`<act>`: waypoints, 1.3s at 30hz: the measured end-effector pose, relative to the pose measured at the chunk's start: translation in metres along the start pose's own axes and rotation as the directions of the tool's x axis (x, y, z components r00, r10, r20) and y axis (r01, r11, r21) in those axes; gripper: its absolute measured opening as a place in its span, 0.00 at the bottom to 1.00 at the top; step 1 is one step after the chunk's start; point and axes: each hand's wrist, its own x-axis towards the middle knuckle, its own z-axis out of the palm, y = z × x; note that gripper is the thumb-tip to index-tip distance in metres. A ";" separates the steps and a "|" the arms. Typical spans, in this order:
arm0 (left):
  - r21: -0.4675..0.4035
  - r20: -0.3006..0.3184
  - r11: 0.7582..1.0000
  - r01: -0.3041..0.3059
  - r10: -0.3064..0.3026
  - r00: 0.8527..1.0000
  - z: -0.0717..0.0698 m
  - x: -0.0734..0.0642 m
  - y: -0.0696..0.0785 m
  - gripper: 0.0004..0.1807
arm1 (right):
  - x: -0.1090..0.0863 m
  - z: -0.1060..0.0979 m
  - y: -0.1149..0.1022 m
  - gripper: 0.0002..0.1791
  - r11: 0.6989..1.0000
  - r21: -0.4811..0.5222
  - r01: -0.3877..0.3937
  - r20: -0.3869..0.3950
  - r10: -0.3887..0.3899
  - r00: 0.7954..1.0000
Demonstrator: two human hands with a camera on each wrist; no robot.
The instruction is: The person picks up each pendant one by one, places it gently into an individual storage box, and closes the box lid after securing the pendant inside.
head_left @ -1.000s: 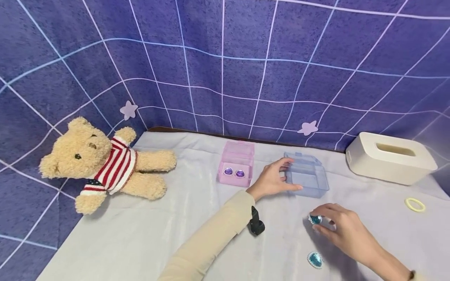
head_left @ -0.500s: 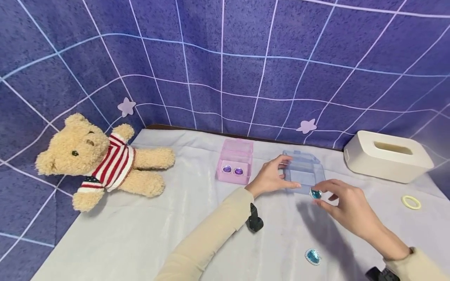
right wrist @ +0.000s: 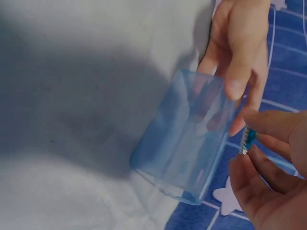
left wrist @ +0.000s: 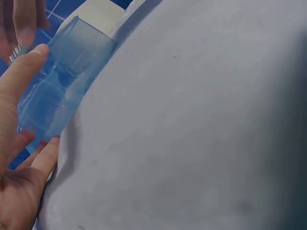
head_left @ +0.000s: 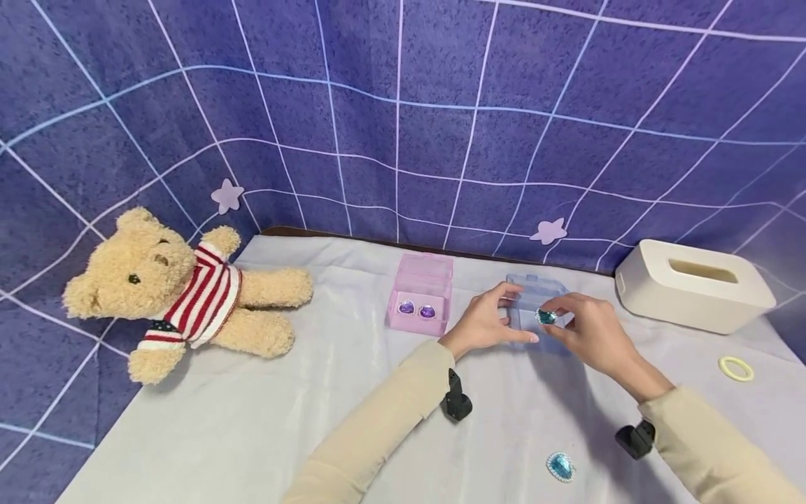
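My left hand [head_left: 481, 318] grips the left end of a see-through blue plastic box [head_left: 541, 285], thumb at its front wall and fingers at the back. The box's lid stands raised. Between thumb and fingertips, my right hand [head_left: 595, 334] pinches a teal gem [head_left: 546, 317] with a silvery beaded rim. In the head view this gem appears over the blue box's opening. The right wrist view shows the gem edge-on [right wrist: 247, 139], apart from the blue box [right wrist: 177, 139]. A second teal gem [head_left: 560, 466] lies on the white cloth near the front.
Left of the blue box stands an open pink box [head_left: 420, 264] with two purple gems [head_left: 427, 311] inside. A teddy bear [head_left: 208, 294] lies at the far left. At the right are a white tissue box [head_left: 680, 308] and a yellow ring [head_left: 735, 369].
My right hand has carried the teal gem forward and left, from above the cloth to over the blue box. The left hand has kept its place on the box.
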 end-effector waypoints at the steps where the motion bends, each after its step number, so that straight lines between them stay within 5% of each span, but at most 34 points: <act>1: -0.001 -0.005 1.000 0.000 0.000 1.000 0.000 0.000 -0.001 0.45 | 0.004 0.002 0.003 0.12 1.000 0.006 -0.022 0.029 0.022 0.999; 7: -0.008 -0.020 1.000 0.002 -0.002 1.000 -0.002 0.000 -0.005 0.45 | 0.025 0.015 0.017 0.13 0.995 0.014 -0.097 0.156 0.094 0.983; 19: -0.020 -0.001 1.000 0.002 -0.002 1.000 0.000 0.000 -0.003 0.44 | 0.034 0.034 0.023 0.11 0.995 -0.017 -0.095 0.234 0.096 0.967; 26: -0.013 -0.004 1.000 -0.006 0.006 1.000 0.000 -0.001 0.000 0.43 | 0.036 0.039 0.022 0.09 0.998 -0.035 -0.054 0.267 0.061 0.962; 39: 0.001 0.002 0.999 -0.033 0.033 0.999 -0.001 -0.002 -0.001 0.43 | 0.034 0.033 0.018 0.12 0.994 -0.038 -0.098 0.251 0.104 0.962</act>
